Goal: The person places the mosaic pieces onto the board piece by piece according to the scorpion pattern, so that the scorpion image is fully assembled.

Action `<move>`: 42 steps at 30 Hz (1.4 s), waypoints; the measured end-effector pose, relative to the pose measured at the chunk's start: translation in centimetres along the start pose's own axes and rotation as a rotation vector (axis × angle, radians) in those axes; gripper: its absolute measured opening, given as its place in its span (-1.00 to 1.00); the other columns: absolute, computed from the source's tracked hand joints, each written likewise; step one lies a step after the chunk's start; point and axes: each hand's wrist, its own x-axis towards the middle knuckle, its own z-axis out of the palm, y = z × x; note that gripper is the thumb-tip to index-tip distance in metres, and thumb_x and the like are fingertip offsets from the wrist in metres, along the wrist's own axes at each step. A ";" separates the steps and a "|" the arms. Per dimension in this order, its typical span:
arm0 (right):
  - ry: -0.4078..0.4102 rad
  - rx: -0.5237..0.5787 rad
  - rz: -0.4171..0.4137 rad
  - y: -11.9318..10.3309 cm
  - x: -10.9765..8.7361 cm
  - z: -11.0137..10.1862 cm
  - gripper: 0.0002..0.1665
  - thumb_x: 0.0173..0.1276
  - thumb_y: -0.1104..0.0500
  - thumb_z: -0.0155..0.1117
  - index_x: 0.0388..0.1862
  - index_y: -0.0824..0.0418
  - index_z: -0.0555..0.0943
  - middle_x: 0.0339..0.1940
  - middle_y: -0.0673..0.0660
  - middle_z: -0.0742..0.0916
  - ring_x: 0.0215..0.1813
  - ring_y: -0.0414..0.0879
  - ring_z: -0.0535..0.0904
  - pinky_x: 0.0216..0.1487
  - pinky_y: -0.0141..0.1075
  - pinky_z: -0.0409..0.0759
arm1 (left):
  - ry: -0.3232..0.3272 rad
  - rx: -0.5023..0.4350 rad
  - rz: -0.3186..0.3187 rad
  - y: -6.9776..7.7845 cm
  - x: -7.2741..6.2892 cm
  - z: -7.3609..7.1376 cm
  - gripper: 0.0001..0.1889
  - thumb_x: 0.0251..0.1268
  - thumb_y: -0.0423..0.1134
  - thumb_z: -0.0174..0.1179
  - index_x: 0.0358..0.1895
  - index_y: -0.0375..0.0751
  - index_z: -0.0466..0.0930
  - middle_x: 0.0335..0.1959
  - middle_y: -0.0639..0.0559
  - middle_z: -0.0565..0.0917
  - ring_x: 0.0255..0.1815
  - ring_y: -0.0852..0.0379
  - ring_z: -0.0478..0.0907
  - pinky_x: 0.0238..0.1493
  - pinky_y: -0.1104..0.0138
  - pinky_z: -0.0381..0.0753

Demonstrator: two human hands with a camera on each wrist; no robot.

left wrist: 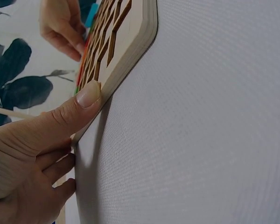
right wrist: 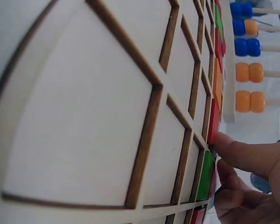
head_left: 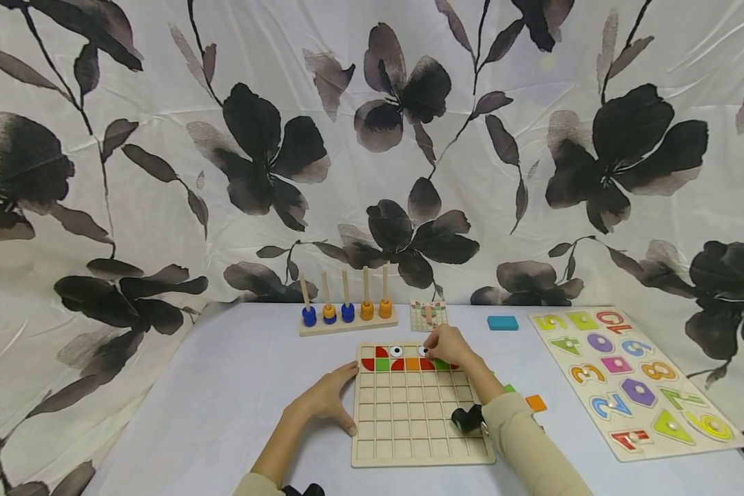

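Observation:
A wooden grid board (head_left: 403, 413) lies on the table, its second row from the top holding red, green and orange tiles (head_left: 412, 364). In the top row sits a round white eye tile (head_left: 397, 351) with a dark centre. My right hand (head_left: 449, 346) is over that row, thumb and fingertips pinching another eye tile (head_left: 423, 351), which they partly cover. My left hand (head_left: 327, 396) rests at the board's left edge with fingers spread. In the left wrist view, its thumb (left wrist: 87, 94) presses on the board's rim.
Behind the board stand a bead stacker (head_left: 347, 324) with blue and orange beads and a small pattern card (head_left: 428, 315). A blue block (head_left: 502, 323) lies at the back right. Loose tiles, one of them orange (head_left: 536, 403), lie beside my right forearm, near a number puzzle board (head_left: 638, 386).

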 end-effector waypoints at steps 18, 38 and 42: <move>0.071 0.014 -0.093 4.2 -5.2 -4.6 -0.65 0.20 0.39 0.23 -0.01 0.48 0.59 -0.33 0.21 0.67 -0.33 -0.03 0.54 -0.27 -0.21 0.61 | 0.000 0.013 0.018 -0.4 0.2 0.0 0.16 -0.54 -0.20 0.62 0.32 -0.53 0.20 0.40 -0.37 0.18 0.41 -0.32 0.09 0.39 -0.10 0.11; 0.056 0.058 0.118 8.9 -13.1 -7.6 -0.57 0.20 0.28 0.30 0.05 0.44 0.55 -0.38 0.09 0.58 -0.38 -0.09 0.43 -0.48 -0.42 0.54 | -0.003 0.003 0.018 -0.5 0.2 -0.1 0.16 -0.53 -0.20 0.62 0.33 -0.53 0.18 0.40 -0.37 0.18 0.41 -0.30 0.09 0.41 -0.08 0.10; 0.052 0.052 0.102 8.5 -12.8 -7.1 -0.56 0.18 0.28 0.32 0.05 0.42 0.55 -0.35 0.09 0.60 -0.39 -0.10 0.43 -0.50 -0.41 0.54 | -0.004 -0.001 0.013 -0.4 0.4 0.0 0.17 -0.53 -0.20 0.62 0.34 -0.53 0.18 0.40 -0.37 0.18 0.41 -0.30 0.09 0.40 -0.08 0.11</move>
